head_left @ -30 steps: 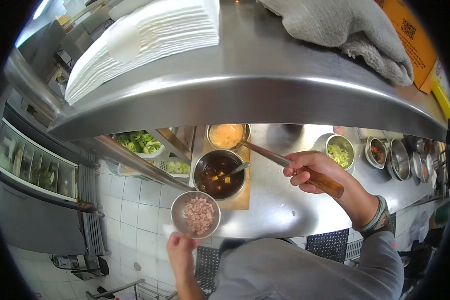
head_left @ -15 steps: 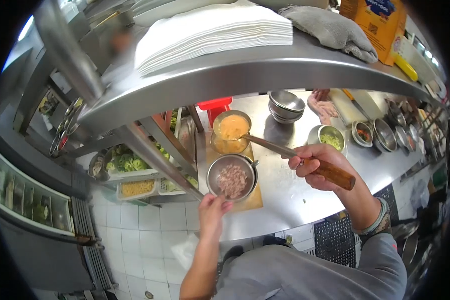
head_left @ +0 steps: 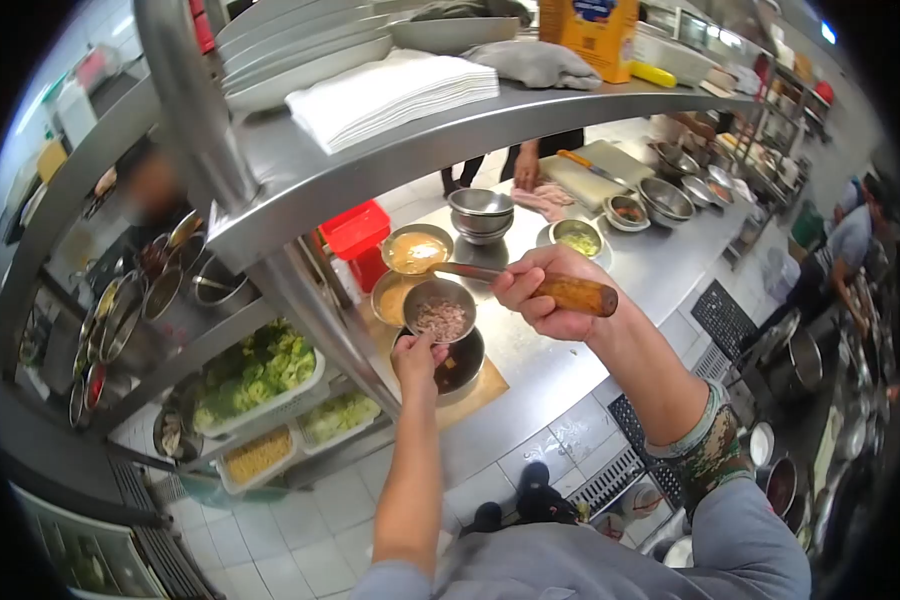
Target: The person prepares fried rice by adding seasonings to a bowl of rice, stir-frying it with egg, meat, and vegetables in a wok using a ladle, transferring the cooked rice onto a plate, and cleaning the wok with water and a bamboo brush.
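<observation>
My left hand (head_left: 418, 362) pinches the rim of a small metal bowl (head_left: 441, 312) with diced pink meat in it, held over a pot of dark liquid (head_left: 462, 372). Wrapped round the wooden handle of a ladle (head_left: 570, 293) is my right hand (head_left: 545, 292). The ladle's bowl (head_left: 417, 249) carries orange liquid and sits above a second container of orange liquid (head_left: 392, 298). Under the pot lies a wooden board (head_left: 490, 388).
Stacked metal bowls (head_left: 481, 215), a red bin (head_left: 356, 229) and a bowl of chopped greens (head_left: 577, 238) are nearby. A shelf edge (head_left: 470, 125) crosses ahead. A co-worker's hand (head_left: 526, 168) touches raw meat (head_left: 545, 197); other people stand at left and right.
The view has shifted. My left hand has brought the meat bowl from beside the dark pot to over it, near the orange liquid. The ladle has risen off the container of orange liquid.
</observation>
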The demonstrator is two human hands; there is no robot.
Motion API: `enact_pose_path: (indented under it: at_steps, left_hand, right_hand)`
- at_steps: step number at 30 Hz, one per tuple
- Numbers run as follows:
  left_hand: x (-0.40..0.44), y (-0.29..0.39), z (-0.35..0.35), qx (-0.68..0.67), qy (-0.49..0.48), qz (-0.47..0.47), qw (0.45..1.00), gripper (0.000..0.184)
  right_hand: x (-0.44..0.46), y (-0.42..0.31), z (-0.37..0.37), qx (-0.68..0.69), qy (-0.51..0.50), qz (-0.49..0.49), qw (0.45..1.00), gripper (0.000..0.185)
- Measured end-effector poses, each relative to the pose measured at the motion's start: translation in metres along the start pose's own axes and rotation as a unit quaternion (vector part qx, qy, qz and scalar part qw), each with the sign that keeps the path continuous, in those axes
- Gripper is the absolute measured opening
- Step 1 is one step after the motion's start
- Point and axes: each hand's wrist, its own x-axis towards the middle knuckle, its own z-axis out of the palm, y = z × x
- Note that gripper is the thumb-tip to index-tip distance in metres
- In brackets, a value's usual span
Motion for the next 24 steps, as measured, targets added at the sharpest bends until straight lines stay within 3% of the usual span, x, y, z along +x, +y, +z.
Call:
enact_pose_path:
  at_steps: [2,5,9,11,12,19,22,24]
  left_hand:
    - [0.01,0.004,0.008,-0.014,0.018,-0.002,1.0,0.013]
    - [0.041,0.009,0.02,0.052,-0.004,0.012,0.999,0.011]
    - [0.061,0.021,0.06,0.102,-0.033,0.098,0.989,0.014]
    - [0.057,0.021,0.083,0.117,-0.092,0.119,0.982,0.013]
    - [0.044,0.02,0.097,0.123,-0.119,0.126,0.977,0.014]
    - [-0.136,-0.036,0.185,0.17,-0.356,0.055,0.917,0.016]
    - [-0.247,-0.086,0.219,0.194,-0.467,-0.005,0.863,0.015]
    - [-0.328,-0.124,0.231,0.182,-0.564,-0.056,0.804,0.013]
  right_hand:
    - [-0.02,0.009,0.01,0.002,0.014,-0.024,1.0,0.009]
    - [-0.057,0.021,0.012,-0.012,-0.067,0.004,0.998,0.009]
    - [-0.124,0.057,0.011,-0.038,-0.004,-0.108,0.993,0.008]
    - [-0.16,0.083,0.008,-0.059,0.075,-0.225,0.97,0.02]
    - [-0.18,0.097,0.003,-0.052,0.055,-0.246,0.966,0.028]
    - [-0.322,0.244,-0.023,0.045,0.118,-0.402,0.907,0.043]
    - [-0.377,0.328,-0.02,0.069,0.23,-0.488,0.839,0.06]
    - [-0.407,0.387,-0.017,0.078,0.272,-0.55,0.786,0.051]
